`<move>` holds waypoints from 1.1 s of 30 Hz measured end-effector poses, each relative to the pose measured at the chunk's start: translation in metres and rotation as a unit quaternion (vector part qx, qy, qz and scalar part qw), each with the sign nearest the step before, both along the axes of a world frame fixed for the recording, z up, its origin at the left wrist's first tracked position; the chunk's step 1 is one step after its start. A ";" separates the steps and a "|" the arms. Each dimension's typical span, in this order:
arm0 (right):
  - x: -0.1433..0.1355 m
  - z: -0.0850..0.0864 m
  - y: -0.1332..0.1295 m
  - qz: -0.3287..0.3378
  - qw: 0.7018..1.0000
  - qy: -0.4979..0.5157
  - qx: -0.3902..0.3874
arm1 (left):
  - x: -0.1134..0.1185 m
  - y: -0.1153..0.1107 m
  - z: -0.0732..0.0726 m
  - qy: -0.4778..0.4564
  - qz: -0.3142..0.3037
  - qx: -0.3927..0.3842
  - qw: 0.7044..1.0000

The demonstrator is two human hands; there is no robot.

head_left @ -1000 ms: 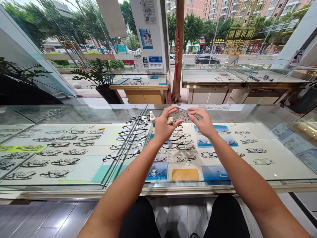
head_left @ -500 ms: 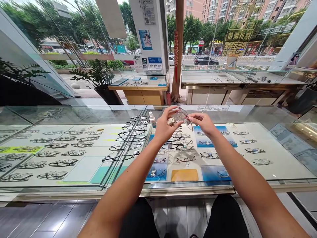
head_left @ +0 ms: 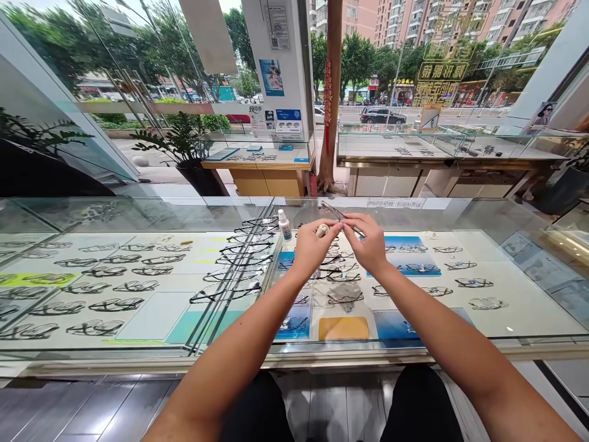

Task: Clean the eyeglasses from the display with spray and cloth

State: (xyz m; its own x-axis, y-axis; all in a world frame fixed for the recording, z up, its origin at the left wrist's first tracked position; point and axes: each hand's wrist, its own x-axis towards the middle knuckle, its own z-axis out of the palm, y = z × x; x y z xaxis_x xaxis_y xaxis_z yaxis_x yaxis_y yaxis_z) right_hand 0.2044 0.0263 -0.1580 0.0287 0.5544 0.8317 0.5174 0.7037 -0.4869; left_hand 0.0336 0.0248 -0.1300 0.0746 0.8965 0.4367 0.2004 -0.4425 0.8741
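Both my hands are raised over the glass counter, with a pair of eyeglasses (head_left: 332, 210) between them. My left hand (head_left: 311, 247) is closed, its fingertips pinching the near side of the frame. A small crumpled whitish cloth (head_left: 322, 230) pokes out of the same hand. My right hand (head_left: 369, 240) pinches the glasses from the other side, thumb close to my left thumb. Fingers cover most of the frame and lenses; a thin dark part sticks out beyond them. Just left of my hands a white spray bottle (head_left: 284, 226) stands upright on the glass.
A row of dark eyeglasses (head_left: 243, 252) lies along the counter to the left. Under the glass (head_left: 350, 348) are several more frames, blue display cards (head_left: 418, 267) and a yellow-orange pad (head_left: 344, 328). Farther back stand a potted plant (head_left: 188, 147) and other showcases (head_left: 391, 147).
The eyeglasses have been tilted, so the lens that faced me is now mostly hidden. Both hands have dropped slightly and drawn together, the right moving left.
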 end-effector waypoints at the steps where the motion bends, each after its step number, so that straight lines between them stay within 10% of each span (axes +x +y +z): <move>1: 0.000 -0.001 0.000 0.000 1.000 -0.003 0.004 | 0.000 0.001 0.000 -0.005 0.003 -0.003 1.000; 11: -0.006 0.002 -0.004 0.063 0.997 0.042 -0.035 | -0.007 0.016 -0.003 -0.043 0.032 -0.015 0.998; 23: 0.070 -0.021 0.071 -0.072 0.925 0.202 -0.315 | -0.029 0.039 0.002 0.262 0.122 0.142 0.947; 33: 0.078 -0.044 0.087 -0.060 0.902 0.223 -0.365 | 0.014 0.110 0.068 0.651 0.007 0.039 0.758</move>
State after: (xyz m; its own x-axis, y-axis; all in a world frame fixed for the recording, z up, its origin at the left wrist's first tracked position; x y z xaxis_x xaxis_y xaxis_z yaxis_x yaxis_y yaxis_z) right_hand 0.2823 0.1134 -0.2015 0.3658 0.9205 0.1372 0.2066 0.0634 -0.9764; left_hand 0.0475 0.1347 -0.0617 0.4786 0.8764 0.0536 0.8760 -0.4724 -0.0977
